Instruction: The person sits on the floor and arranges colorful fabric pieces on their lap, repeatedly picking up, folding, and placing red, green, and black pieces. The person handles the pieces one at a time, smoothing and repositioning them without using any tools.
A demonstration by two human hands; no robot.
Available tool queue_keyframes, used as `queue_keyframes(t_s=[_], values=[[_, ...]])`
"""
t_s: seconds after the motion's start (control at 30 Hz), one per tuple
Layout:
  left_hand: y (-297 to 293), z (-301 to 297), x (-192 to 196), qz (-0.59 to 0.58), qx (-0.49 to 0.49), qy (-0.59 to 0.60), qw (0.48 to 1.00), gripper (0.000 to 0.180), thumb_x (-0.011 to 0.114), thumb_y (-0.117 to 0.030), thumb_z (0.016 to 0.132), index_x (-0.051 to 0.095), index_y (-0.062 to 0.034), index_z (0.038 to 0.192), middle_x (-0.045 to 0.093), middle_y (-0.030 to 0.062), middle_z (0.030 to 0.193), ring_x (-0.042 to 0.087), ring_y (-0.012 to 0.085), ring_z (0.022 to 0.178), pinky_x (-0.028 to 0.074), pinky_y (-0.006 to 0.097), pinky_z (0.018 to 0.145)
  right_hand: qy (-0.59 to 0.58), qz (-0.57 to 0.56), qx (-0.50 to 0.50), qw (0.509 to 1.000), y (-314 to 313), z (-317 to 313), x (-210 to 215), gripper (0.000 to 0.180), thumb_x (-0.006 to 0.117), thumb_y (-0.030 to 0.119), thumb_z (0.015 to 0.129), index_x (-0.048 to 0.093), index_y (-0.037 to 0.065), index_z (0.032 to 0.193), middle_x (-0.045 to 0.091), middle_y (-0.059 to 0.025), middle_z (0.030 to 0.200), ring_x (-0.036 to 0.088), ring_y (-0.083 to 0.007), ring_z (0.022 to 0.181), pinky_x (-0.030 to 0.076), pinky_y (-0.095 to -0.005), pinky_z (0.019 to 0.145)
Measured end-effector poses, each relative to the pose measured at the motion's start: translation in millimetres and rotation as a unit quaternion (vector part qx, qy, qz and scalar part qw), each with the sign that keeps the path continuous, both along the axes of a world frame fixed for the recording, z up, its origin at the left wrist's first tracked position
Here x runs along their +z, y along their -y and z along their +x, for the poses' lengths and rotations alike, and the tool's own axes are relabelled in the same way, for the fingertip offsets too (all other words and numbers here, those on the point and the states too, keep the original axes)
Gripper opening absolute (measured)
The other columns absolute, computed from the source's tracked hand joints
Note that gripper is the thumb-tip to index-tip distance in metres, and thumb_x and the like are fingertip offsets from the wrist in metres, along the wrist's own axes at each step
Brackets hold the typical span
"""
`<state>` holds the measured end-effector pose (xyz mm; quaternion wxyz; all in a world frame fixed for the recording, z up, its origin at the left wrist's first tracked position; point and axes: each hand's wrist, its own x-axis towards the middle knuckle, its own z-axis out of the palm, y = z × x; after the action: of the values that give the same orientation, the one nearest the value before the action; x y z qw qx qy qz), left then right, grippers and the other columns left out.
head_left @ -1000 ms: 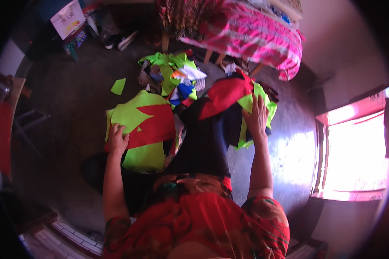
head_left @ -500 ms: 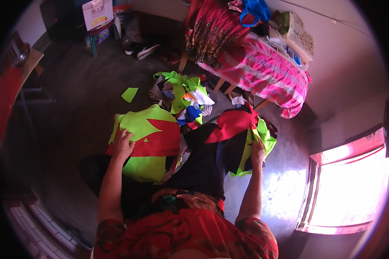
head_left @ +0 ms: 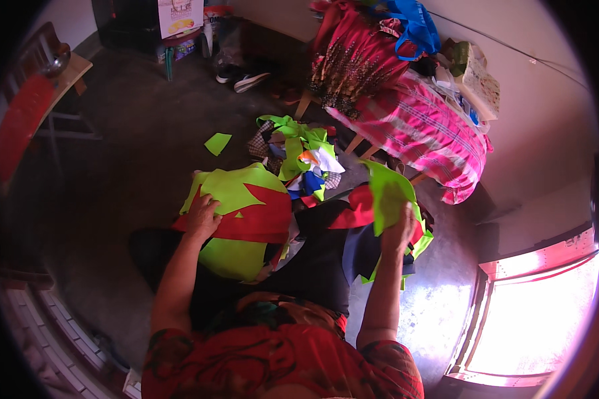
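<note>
My left hand (head_left: 205, 216) rests on a stack of cut fabric pieces spread over my left thigh, its fingers lying loosely on the cloth. A jagged lime-green fabric piece (head_left: 229, 185) tops that stack, with a red fabric piece (head_left: 263, 223) below it and more lime green nearest me. Raised over my right leg, my right hand (head_left: 399, 231) is closed on the lower end of a lime-green fabric scrap (head_left: 389, 196), which stands up from it. Behind and under that scrap lie a red fabric piece (head_left: 356, 209) and further lime-green and dark pieces, partly hidden.
Mixed fabric scraps (head_left: 299, 156) lie heaped on the floor ahead, with a single green scrap (head_left: 217, 143) to their left. A bench covered in pink checked cloth (head_left: 426, 126) stands far right. Shoes (head_left: 249, 81) and a red chair (head_left: 23, 126) are farther off.
My right hand has lifted a lime-green scrap up from the pieces on my right leg. My left hand stays on its stack. The whole view has shifted slightly.
</note>
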<state>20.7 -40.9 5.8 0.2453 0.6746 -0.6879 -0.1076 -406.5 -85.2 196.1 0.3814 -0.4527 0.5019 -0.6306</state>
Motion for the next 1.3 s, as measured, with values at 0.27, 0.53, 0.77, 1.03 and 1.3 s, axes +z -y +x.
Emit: queue_keyframes(t_s=[0.27,0.53,0.77,1.03,1.3], values=[[3.0,-17.7,24.5,-0.112,0.006,0.005,0.994,0.04,0.074,-0.013,0.069,0.059,-0.0078,0.106,0.051,0.012,0.118,0.049,0.033,0.112,0.04,0.044,0.095,0.431,0.241,0.247,0.834,11.8,100.0,-103.3,0.042,0.043,0.031,0.097,0.047,-0.001,0.124,0.056,-0.0156,0.12,0.056,-0.0297,0.109,0.043,-0.0419,0.096],[-17.4,-83.9,32.9,0.186,-0.015,-0.609,0.771,0.045,0.066,-0.019,0.086,0.051,-0.0037,0.125,0.054,0.0099,0.123,0.05,0.0208,0.117,0.042,0.035,0.097,0.16,0.225,0.266,0.923,-15.3,132.2,-131.2,0.039,0.045,0.033,0.099,0.055,0.001,0.119,0.062,-0.0066,0.102,0.059,-0.0138,0.09,0.049,-0.0273,0.078],[-24.6,-110.9,39.7,0.174,-0.086,-0.723,0.663,0.071,0.072,-0.027,0.081,0.036,-0.004,0.137,0.048,0.0103,0.131,0.044,0.0218,0.123,0.037,0.037,0.1,-0.357,-0.079,0.37,0.854,-43.4,163.7,-147.9,0.051,0.058,0.017,0.088,0.041,-0.001,0.133,0.044,-0.024,0.133,0.042,-0.0429,0.123,0.038,-0.0437,0.101],[-31.8,-89.1,-10.8,0.173,0.115,-0.684,0.699,0.041,0.068,-0.012,0.083,0.052,-0.0033,0.119,0.061,0.0067,0.11,0.058,0.0184,0.099,0.047,0.034,0.086,-0.495,-0.095,0.472,0.723,-66.4,177.2,-154.4,0.049,0.063,0.018,0.084,0.048,0.005,0.129,0.043,-0.0195,0.137,0.039,-0.0376,0.127,0.033,-0.0473,0.104],[-20.0,-81.1,4.4,0.165,0.135,-0.731,0.648,0.036,0.062,-0.015,0.087,0.052,-0.003,0.12,0.061,0.0063,0.11,0.058,0.0185,0.1,0.047,0.035,0.088,-0.284,0.228,0.526,0.768,-48.2,162.2,-131.5,0.023,0.058,0.024,0.09,0.066,0.004,0.099,0.068,-0.0082,0.079,0.065,-0.0147,0.073,0.05,-0.0303,0.066]])
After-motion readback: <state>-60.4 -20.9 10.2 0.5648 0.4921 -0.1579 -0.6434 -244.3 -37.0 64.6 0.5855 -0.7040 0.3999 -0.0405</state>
